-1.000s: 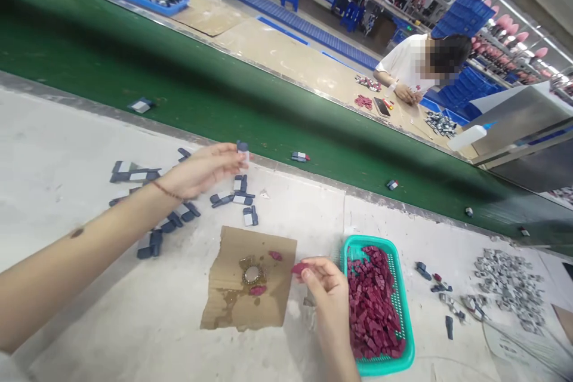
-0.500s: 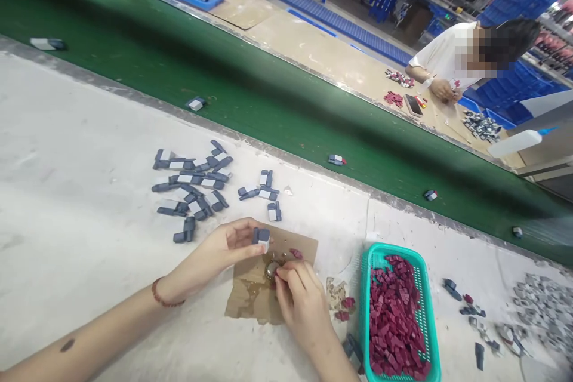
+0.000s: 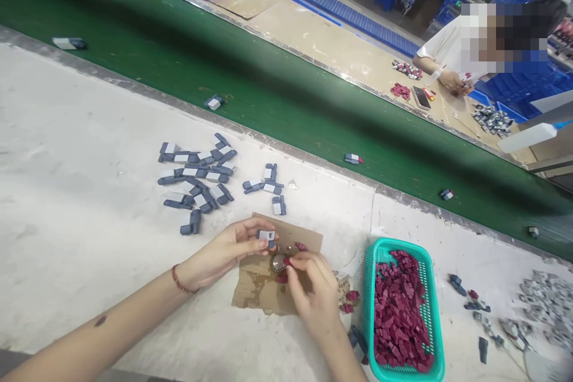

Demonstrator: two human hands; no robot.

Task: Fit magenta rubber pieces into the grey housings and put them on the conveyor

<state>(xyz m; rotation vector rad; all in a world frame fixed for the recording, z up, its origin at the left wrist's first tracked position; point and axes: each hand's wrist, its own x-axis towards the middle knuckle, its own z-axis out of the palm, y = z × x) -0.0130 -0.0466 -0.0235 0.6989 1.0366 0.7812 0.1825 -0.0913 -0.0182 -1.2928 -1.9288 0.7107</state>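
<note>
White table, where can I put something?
Wide bare patch: left of the blue-gray parts, between conveyor belt and left forearm. Smaller one: between belt and upper-right corner of the cardboard. Crowded: the cardboard, and right of the teal basket.

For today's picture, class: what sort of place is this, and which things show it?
Probably a factory assembly line: small parts lie spaced along a green belt, apparently a conveyor; a teal basket holds many dark red pieces; and another person works across the belt.

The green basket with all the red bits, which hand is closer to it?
Right. The right hand is just left of the green basket; the left hand is farther left, holding a blue-and-white piece.
</note>
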